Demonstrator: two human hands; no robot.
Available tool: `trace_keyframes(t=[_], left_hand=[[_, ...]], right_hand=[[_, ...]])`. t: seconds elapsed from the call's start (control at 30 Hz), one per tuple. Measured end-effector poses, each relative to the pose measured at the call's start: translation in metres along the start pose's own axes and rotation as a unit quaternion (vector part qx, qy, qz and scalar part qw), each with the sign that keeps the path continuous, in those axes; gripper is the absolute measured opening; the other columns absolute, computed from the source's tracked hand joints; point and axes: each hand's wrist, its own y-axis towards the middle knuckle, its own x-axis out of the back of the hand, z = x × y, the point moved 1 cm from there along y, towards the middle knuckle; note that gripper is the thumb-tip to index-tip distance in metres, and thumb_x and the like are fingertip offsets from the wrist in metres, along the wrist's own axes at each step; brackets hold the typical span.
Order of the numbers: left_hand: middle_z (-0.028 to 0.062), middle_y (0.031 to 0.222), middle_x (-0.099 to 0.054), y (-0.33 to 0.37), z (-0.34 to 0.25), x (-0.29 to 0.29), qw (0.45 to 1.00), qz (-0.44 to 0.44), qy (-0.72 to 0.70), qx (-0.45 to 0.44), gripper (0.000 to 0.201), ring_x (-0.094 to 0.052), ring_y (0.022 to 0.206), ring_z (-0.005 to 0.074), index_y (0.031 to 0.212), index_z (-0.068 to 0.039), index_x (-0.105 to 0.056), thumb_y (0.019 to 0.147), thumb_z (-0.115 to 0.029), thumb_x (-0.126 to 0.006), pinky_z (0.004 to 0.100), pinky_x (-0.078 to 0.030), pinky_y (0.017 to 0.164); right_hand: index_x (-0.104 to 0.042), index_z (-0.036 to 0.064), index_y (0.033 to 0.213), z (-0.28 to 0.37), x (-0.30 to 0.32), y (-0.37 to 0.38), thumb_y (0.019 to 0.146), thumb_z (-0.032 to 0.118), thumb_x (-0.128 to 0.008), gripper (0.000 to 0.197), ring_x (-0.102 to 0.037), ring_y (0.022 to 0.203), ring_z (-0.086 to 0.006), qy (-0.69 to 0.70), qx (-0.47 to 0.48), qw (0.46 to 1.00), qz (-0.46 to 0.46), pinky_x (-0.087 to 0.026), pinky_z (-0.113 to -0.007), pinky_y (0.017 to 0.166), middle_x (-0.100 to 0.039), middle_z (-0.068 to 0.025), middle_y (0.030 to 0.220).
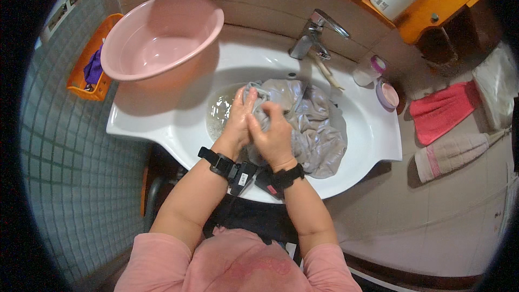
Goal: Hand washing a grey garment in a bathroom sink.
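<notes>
**Spotter:** How's it look on your remote feed?

**Me:** White sink (359, 140) fills the middle. Both forearms (186, 200) come in over its front rim (319, 192), close behind the wrists, so I'd call that edge tight. Pink basin (127, 48) is off over the left ledge (138, 113), well clear of the arms.

**Spotter:** And the cloth?

**Me:** Grey cloth (319, 130), crumpled and shiny, heaped in the bowl, mostly right of the hands. I've got open water (220, 105) left of it, bare white slope on the right. Faucet (308, 38) stands at the back edge.

**Spotter:** Hands?

**Me:** Close together over the bowl at a bunched bit of cloth. Right hand (274, 140) bends inward, clamped on a fold. Left hand (238, 121) points toward the back, fingers (250, 99) straightish and side by side against cloth; can't tell if they're gripping.
</notes>
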Motion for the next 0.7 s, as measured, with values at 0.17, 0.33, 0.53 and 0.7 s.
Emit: trace_keyframes(t=[0.17, 0.33, 0.53, 0.7], left_hand=[[0.0071, 0.099, -0.055, 0.007, 0.023, 0.003, 0.986, 0.075, -0.078, 0.126, 0.039, -0.052, 0.09, 0.0157, 0.108, -0.003, -0.05, 0.09, -0.037, -0.048, 0.0287, -0.044, 0.079], [0.0059, 0.096, -0.057, 0.004, 0.03, 0.002, 0.983, 0.095, -0.089, 0.129, 0.032, -0.054, 0.086, 0.0146, 0.104, -0.004, -0.053, 0.091, -0.033, -0.047, 0.0286, -0.045, 0.076], [0.007, 0.093, -0.057, 0.011, 0.031, 0.018, 0.983, 0.098, -0.056, 0.143, 0.031, -0.055, 0.082, 0.0152, 0.101, -0.002, -0.053, 0.092, -0.031, -0.045, 0.0297, -0.047, 0.072], [0.0066, 0.092, -0.059, -0.003, 0.011, -0.002, 0.972, 0.144, -0.085, 0.166, 0.028, -0.057, 0.082, 0.0148, 0.1, -0.003, -0.054, 0.09, -0.028, -0.048, 0.0302, -0.048, 0.071]], right_hand=[[-0.051, 0.004, 0.074, -0.017, -0.004, 0.011, 0.082, 0.02, -0.054, 0.018, -0.055, 0.063, -0.0372, -0.112, 0.005, 0.992, 0.062, -0.043, -0.044, 0.055, -0.057, -0.0152, 0.069], [-0.052, 0.0071, 0.073, -0.025, -0.005, 0.007, 0.083, 0.024, -0.049, 0.02, -0.056, 0.063, -0.0349, -0.177, -0.034, 0.98, 0.081, -0.042, -0.045, 0.053, -0.056, -0.0147, 0.068], [-0.05, 0.0051, 0.074, -0.016, -0.004, 0.006, 0.087, 0.025, -0.046, 0.024, -0.053, 0.062, -0.0399, -0.113, 0.014, 0.987, 0.114, -0.042, -0.046, 0.053, -0.055, -0.0188, 0.068], [-0.05, 0.0035, 0.08, -0.05, 0.015, 0.017, 0.087, 0.025, -0.046, 0.023, -0.053, 0.066, -0.0408, -0.216, -0.102, 0.97, 0.045, -0.042, -0.047, 0.058, -0.056, -0.0192, 0.07]])
